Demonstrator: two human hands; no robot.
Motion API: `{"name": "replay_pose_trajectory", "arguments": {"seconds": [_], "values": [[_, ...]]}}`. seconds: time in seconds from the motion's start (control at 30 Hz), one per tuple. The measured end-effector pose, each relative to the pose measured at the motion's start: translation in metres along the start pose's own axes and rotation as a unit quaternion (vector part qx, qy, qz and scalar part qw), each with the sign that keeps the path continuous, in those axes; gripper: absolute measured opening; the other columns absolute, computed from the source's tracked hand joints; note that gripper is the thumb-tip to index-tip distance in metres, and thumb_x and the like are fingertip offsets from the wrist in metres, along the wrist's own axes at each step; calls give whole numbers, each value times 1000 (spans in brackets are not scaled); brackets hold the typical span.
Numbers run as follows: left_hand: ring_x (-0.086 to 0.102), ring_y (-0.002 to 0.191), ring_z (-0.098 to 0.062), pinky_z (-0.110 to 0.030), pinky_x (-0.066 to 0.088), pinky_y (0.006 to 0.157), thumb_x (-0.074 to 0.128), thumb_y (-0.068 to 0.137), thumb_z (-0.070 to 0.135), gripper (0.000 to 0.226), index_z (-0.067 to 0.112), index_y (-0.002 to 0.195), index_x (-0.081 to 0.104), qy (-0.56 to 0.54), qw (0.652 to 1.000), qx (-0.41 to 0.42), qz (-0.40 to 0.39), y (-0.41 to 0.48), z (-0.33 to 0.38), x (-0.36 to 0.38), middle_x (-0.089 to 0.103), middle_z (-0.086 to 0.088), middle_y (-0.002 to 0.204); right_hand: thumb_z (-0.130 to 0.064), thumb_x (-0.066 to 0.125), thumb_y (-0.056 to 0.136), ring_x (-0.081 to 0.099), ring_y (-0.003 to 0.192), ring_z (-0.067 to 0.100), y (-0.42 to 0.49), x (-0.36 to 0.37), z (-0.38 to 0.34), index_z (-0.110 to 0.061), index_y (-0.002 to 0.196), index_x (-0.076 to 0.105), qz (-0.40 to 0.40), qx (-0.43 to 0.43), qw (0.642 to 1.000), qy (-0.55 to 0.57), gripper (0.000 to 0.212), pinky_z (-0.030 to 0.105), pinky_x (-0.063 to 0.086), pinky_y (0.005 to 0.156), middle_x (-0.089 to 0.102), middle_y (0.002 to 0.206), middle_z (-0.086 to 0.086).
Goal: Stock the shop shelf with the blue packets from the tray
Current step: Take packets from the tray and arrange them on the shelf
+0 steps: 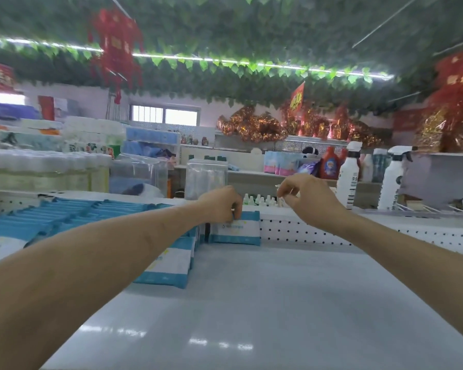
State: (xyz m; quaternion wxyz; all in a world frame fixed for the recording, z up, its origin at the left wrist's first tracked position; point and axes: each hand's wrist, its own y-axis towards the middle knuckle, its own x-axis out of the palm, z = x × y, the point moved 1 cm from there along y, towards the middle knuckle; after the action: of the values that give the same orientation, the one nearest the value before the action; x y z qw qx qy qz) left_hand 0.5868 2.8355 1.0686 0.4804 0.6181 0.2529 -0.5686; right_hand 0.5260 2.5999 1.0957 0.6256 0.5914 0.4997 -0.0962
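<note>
Packet [235, 228]: standing upright at back of shelf [251, 289]; left hand [221, 204] pinching its top; right hand [305, 196] hovering beside, loosely curled, empty.

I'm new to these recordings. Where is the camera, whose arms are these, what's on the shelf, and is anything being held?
There is no machine here. A person wears a camera on the head, so you see their own two arms reaching forward. The left hand grips the top edge of an upright blue packet at the back of the white shelf. The right hand hovers beside it, fingers loosely curled, apparently holding nothing. More blue packets sit in rows on the left. White spray bottles stand further back on the right.
</note>
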Motion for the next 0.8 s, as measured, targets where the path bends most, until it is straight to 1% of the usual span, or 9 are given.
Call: {"name": "replay_pose_trajectory", "arguments": {"seconds": [0.07,0.13,0.27,0.37,0.47,0.53,0.6,0.7,0.8], "values": [[60,94,-15,-39,58,86,71,84,9,22,30,79,71,10,999,4,32,-10,-1,-9,61,10,103,-15,64,94,61,89,8,1,2,-20,-32,95,71,-15,-30,999,-13,18,45,52,94,65,93,-16],[56,95,-14,-35,55,87,68,88,13,15,27,89,73,22,998,3,58,-30,-6,-29,57,8,107,-17,63,95,61,90,8,4,5,-45,-32,99,71,-25,-61,998,-17,17,44,53,93,66,95,-14],[59,96,-15,-40,55,91,63,93,22,11,28,95,71,66,993,-20,93,-107,-38,-78,60,5,109,-19,60,97,60,90,8,5,29,-122,-30,109,69,-74,-119,990,-16,17,39,55,91,64,100,-12],[60,99,-17,-36,53,89,63,94,25,11,32,98,70,81,986,-85,118,-197,-74,-113,57,5,114,-22,57,98,59,92,11,6,59,-197,-30,112,66,-103,-180,978,-6,18,40,52,92,63,103,-10],[62,98,-16,-41,55,87,64,93,31,9,36,99,68,104,971,-171,130,-316,-117,-139,55,9,114,-25,55,95,61,91,14,4,93,-293,-33,113,65,-128,-243,961,22,21,42,54,88,63,103,-11],[63,97,-19,-44,56,85,62,93,33,13,35,104,68,142,956,-228,119,-405,-141,-152,54,9,115,-25,56,94,61,92,16,-6,113,-368,-31,114,66,-137,-287,946,55,23,39,54,84,64,102,-10],[63,97,-20,-45,56,82,60,94,32,15,34,107,67,176,937,-283,105,-499,-155,-165,54,8,116,-24,56,93,60,95,17,-28,129,-451,-30,114,66,-148,-339,924,94,23,37,50,81,65,103,-9],[60,94,-17,-45,56,77,56,98,35,13,34,108,64,197,903,-370,93,-640,-152,-181,52,11,115,-24,58,92,62,92,17,-84,152,-576,-30,112,66,-193,-414,874,163,22,41,53,81,68,103,-9],[60,99,-19,-43,54,82,58,97,31,16,28,111,66,207,856,-469,64,-793,-125,-171,56,4,114,-27,59,93,62,90,13,-174,174,-688,-31,112,63,-252,-500,797,226,21,41,54,80,68,106,-10]]}}
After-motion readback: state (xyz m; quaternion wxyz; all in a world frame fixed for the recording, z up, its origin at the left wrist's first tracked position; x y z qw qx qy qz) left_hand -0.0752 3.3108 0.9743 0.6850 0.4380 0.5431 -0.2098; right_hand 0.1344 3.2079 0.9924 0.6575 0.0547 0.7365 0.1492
